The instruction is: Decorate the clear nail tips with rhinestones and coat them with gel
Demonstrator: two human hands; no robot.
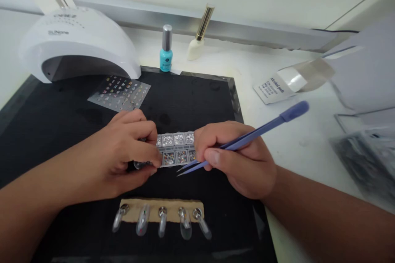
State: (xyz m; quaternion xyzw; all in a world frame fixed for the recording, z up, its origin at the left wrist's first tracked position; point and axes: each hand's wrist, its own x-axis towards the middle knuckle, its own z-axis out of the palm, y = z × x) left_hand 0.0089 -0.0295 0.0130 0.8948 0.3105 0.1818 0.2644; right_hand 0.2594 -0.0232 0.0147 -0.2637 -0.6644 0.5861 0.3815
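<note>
Blue tweezers [259, 129]: who's working them?

Right hand [237, 156] is pinching them, points aiming down and left, its fingers pressing against one end of a clear rhinestone case [175, 139].

And the other hand?

Left hand [120, 152] is clamping the opposite end. Hands are staying apart, with the case bridging them above a black mat [197, 98].

What's done, what's left?

Five clear nail tips [162, 218] are sitting along a cardboard strip [160, 205], a few seemingly carrying colour. They're too small to tell how many are finished. A sticker sheet [120, 92] is lying beside a white nail lamp [77, 45].
</note>
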